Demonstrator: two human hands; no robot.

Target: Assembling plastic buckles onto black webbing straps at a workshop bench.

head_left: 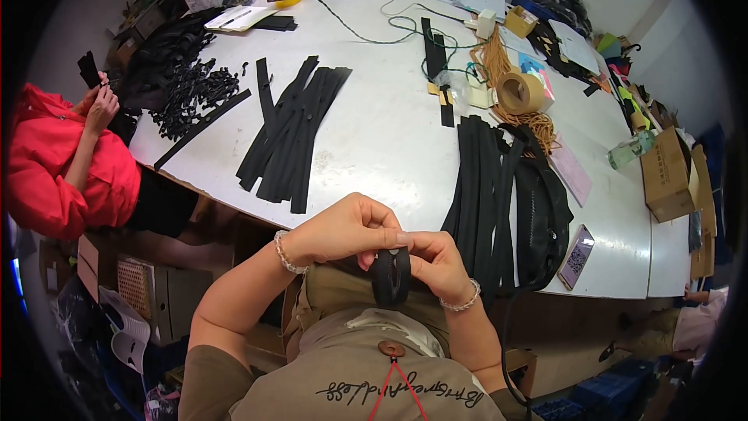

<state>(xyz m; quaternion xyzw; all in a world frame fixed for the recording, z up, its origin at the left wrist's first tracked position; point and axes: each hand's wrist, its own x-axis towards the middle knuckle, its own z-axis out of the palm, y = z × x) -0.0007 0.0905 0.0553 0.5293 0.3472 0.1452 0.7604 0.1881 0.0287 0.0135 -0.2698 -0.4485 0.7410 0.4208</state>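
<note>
1. A seated worker folds a black strap [391,274] between both hands at the near edge of a white table [382,132], close in front of the chest.

2. The left hand [343,230] arches over the strap from above, thumb and fingertips pressed onto its upper end; the fingers are curled together, not spread.

3. The right hand [436,265] closes on the strap from the right side, thumb laid across the top and meeting the left fingertips, the other fingers wrapped behind it.

4. The strap's long axis runs up and down, toward and away from the body; its lower end hangs free below both hands. It sits between the two hands, and both are on it, the right holding more of its length.

5. On the table just beyond the right hand lies a pile of straps [483,187]; another bundle [292,136] lies well apart to the left of centre.

6. A phone [576,256] rests near the table edge at right, a tape roll [520,92] farther back.

7. At far left, a person in red [54,164] handles a black piece with both hands.
</note>
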